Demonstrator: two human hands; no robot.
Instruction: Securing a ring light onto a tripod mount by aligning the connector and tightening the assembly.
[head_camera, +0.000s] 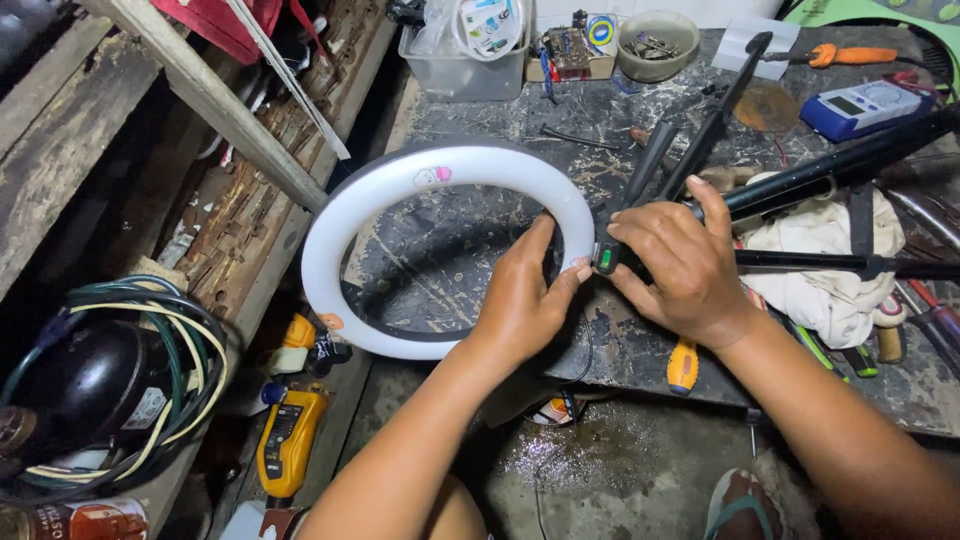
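Left hand: the left hand (525, 300) closes its grip on the right rim of the white ring light (440, 170).
Right hand: the right hand (680, 265) wraps the black mount (607, 258) where the ring joins the tripod (830, 180).
Ring light: held tilted over the surface's (480, 230) front-left corner.
Cloth: a white cloth (830, 270) lies under the tripod.
Meter: a blue meter (865, 107) sits near the back right edge.

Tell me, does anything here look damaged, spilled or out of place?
Yes. The workbench top is badly scratched and flaking. A wet patch glistens on the floor below its edge. A yellow-handled screwdriver hangs over the bench edge, just under the right hand. The ring light itself looks intact.
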